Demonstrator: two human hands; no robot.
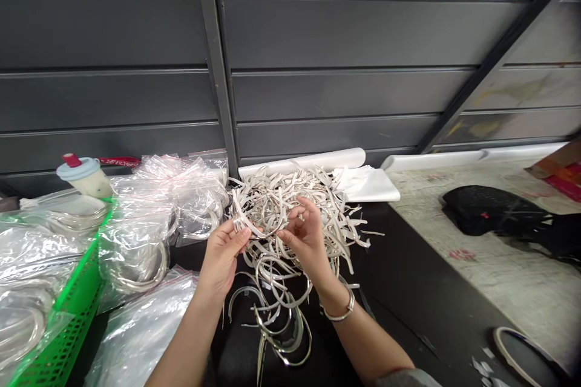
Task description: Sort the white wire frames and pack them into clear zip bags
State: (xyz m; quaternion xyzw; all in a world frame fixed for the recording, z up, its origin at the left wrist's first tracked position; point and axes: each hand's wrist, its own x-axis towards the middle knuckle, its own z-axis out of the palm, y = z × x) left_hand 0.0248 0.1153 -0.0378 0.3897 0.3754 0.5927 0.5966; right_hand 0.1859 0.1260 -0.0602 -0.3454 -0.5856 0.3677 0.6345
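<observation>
Pinched between the thumb and fingers of my left hand (pixel 226 248) is a curved silvery-white band (pixel 254 228), perhaps several lying together. It arcs across to my right hand (pixel 307 240), whose thumb tip meets its far end while the other fingers are curled and slightly raised. A metal bracelet circles my right wrist. Behind both hands spreads a tangled pile of strips and similar bands (pixel 338 217), pale and glossy. A few loose shiny bands (pixel 290 355) lie nearer to me, between my forearms.
At left, a green basket (pixel 75 308) holds bagged bands. Plastic bags (pixel 136 254) of bands and a lidded cup (pixel 86 175) stand beside it. A white roll (pixel 313 160) lies along the grey panel wall. On the floor at right are a black object (pixel 494 208) and a pale ring (pixel 512 354).
</observation>
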